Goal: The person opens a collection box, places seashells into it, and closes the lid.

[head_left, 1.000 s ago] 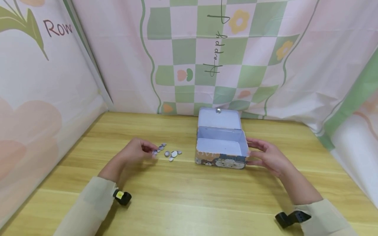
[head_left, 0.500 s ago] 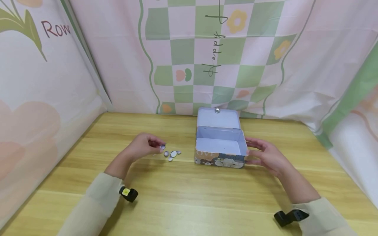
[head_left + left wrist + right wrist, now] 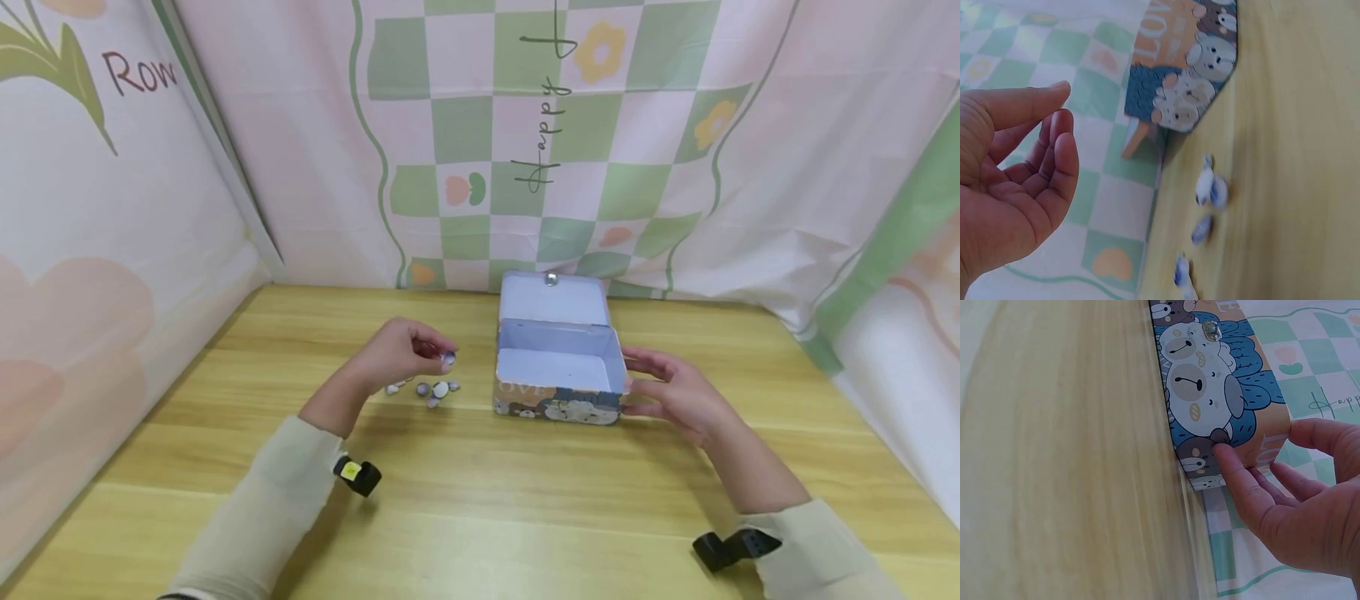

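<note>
In the head view my left hand (image 3: pixel 397 350) is above the tabletop, left of an open tin box (image 3: pixel 558 404). Its thumb and fingertips pinch a small purple-and-white, shell-like piece (image 3: pixel 448 358), which cannot be made out in the left wrist view. More such pieces (image 3: pixel 441 389) lie in a loose cluster below this hand, and a few (image 3: pixel 392 388) lie further left. The box's lid (image 3: pixel 555 300) stands tilted back, and its pale inside shows. My right hand (image 3: pixel 678 400) touches the box's right end with spread fingertips (image 3: pixel 1221 450); the palm stays off it.
The wooden table (image 3: pixel 480 500) runs back to a checked cloth (image 3: pixel 525 167) with green and white squares. Another printed cloth (image 3: pixel 112 208) hangs along the left side. The raised lid stands close to the back cloth. Black cameras (image 3: pixel 360 477) are strapped at both wrists.
My left hand has picked up one small shell-like piece and carried it up and to the right, toward the box. The right hand and the box stay where they were.
</note>
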`<state>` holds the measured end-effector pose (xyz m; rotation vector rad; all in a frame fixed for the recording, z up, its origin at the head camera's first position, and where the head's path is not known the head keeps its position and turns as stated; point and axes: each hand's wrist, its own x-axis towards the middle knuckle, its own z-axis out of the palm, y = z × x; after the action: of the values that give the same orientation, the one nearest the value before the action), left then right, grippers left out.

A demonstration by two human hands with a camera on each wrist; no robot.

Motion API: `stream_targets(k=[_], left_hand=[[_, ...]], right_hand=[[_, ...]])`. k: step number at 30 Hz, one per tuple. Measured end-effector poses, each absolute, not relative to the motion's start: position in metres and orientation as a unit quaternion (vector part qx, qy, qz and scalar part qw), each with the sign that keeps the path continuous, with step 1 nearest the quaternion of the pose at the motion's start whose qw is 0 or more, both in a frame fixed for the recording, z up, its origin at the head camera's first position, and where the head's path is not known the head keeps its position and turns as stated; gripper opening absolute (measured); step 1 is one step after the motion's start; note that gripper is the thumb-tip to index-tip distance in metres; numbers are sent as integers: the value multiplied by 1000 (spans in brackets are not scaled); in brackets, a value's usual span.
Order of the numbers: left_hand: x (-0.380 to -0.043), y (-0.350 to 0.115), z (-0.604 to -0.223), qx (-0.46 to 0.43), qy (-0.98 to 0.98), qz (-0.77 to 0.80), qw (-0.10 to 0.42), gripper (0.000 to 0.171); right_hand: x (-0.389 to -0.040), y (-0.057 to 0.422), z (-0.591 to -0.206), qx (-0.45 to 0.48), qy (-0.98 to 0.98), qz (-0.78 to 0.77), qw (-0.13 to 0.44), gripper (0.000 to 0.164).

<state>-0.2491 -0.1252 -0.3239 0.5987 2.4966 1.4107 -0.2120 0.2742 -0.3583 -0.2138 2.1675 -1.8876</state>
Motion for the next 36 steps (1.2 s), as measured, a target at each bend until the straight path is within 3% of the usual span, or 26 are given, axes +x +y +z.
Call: stream_targets(k=[19,30,36], left_hand=[[-264,-66,-296,237,836,484,106,20],[-282,-33,-287,249,837,464,145,28],[-291,-18,-287,260,846,442,142,27]], right_hand=[[-213,272,-359,-80,744,-652,123,66],[-212,274,-358,-80,748,-647,125,66],[-212,273,-357,-75,750,-644,130,66]])
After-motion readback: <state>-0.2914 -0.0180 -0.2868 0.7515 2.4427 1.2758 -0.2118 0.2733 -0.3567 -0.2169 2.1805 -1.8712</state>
